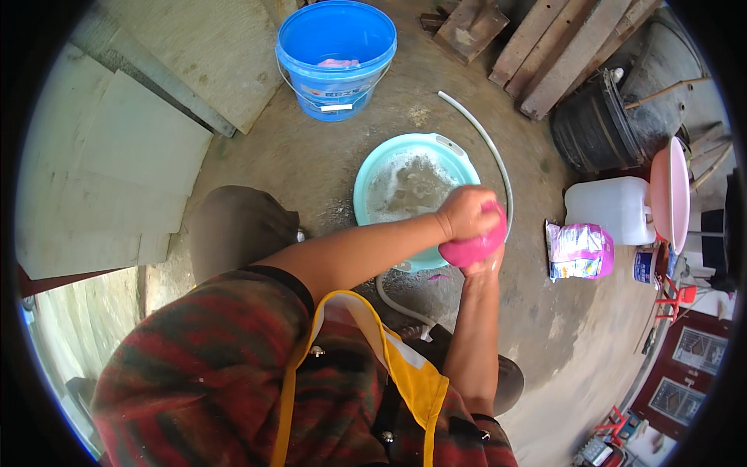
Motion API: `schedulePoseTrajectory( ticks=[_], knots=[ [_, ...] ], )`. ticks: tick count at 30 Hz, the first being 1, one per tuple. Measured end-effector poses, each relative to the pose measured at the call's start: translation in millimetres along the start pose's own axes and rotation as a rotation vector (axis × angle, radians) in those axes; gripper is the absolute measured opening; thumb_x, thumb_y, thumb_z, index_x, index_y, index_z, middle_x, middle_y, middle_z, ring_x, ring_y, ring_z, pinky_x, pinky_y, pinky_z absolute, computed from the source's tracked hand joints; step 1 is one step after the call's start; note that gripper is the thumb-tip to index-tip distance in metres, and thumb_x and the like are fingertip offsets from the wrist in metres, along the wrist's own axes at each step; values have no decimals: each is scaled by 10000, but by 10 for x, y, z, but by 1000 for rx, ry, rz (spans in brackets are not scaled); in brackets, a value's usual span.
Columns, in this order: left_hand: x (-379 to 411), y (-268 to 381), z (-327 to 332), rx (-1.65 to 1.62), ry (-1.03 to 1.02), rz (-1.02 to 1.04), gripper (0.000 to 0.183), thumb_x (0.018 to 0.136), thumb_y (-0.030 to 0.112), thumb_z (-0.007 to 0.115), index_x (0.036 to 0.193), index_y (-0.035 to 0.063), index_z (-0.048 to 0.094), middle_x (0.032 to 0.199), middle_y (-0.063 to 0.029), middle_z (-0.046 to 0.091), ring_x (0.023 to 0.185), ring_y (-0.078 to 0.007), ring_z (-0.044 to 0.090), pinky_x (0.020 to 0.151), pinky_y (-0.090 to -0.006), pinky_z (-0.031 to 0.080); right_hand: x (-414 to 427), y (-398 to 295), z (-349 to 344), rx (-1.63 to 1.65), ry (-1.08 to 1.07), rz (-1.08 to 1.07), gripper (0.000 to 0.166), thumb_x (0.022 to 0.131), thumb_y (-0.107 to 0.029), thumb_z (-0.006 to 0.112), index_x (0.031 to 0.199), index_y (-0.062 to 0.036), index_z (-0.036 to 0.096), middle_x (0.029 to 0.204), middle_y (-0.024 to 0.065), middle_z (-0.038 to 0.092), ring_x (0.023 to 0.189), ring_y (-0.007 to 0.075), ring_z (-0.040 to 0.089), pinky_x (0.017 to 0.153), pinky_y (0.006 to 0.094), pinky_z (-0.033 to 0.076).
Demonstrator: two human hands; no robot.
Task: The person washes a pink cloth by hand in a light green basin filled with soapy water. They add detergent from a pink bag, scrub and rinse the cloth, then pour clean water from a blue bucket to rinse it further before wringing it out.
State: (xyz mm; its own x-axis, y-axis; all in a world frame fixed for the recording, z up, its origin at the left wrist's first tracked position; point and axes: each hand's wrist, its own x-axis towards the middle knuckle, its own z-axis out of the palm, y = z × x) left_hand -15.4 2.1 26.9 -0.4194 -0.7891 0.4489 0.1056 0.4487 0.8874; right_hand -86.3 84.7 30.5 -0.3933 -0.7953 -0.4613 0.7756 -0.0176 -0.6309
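My left hand (470, 213) is closed around the upper part of a bright pink cloth (475, 245). Below it, my right hand (484, 265) grips the same cloth from underneath, its fingers mostly hidden by the fabric. The bunched cloth is held over the right rim of a turquoise plastic basin (360, 195). Cloudy water with white suds (408, 184) fills the basin's bottom. Part of the basin's near right side is hidden behind my hands and left forearm.
A blue bucket (332, 105) with pink fabric inside stands beyond the basin. A pale hose (496, 149) curves around the basin's right. Farther right are a purple-and-white bag (580, 251), a white jerrycan (607, 207), a pink basin (671, 195) and a black bucket (592, 125). Boards (543, 52) lie at upper right.
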Motion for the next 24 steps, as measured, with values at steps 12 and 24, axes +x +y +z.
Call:
schedulePoseTrajectory(
  ticks=[12, 24],
  knots=[
    [20, -244, -281, -1219, -521, -1113, 814, 730, 744, 424, 1182, 70, 483, 1200, -109, 531, 1076, -240, 522, 940, -400, 387, 45, -185, 87, -213, 76, 83, 448, 891, -334, 421, 1211, -27, 476, 1202, 99, 537, 1100, 256, 520, 944, 417, 410],
    [44, 130, 131, 106, -215, -356, 215, 742, 213, 608, 874, 69, 517, 888, -154, 576, 840, -336, 567, 717, -406, 450, 24, -117, 159, -138, 6, 82, 529, 896, -552, 324, 1261, -174, 390, 1243, 82, 460, 1119, 276, 468, 898, 455, 419]
  ],
)
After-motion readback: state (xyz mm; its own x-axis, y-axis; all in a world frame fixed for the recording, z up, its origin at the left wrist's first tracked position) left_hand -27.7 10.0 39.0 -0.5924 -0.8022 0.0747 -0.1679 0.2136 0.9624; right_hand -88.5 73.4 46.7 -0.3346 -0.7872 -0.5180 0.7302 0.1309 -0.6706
